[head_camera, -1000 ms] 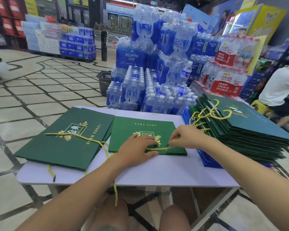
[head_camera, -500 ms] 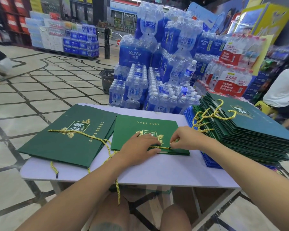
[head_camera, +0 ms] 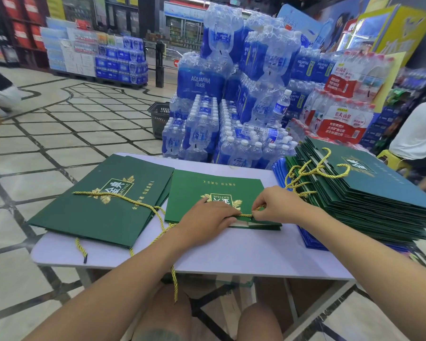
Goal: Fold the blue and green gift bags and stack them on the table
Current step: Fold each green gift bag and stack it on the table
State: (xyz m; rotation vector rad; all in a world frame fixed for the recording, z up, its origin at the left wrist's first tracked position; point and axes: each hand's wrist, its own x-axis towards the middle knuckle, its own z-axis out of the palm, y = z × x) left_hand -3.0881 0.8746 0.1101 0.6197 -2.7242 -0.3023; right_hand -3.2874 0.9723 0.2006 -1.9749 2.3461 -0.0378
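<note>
Head view showed the left hand [head_camera: 207, 217] lying flat, fingers straight, on the green gift bag [head_camera: 202, 190] at the middle of the table [head_camera: 231, 252], while the right hand [head_camera: 278, 207] pinched its gold cord [head_camera: 246, 215] at the bag's near edge, the stack of bags [head_camera: 367, 200] just beside it.

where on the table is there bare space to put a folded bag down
Widest bare strip of table runs along the near edge, in front of the middle bag. A thinner strip lies behind that bag at the far edge. The left bags and the tall right pile crowd both ends.
</note>
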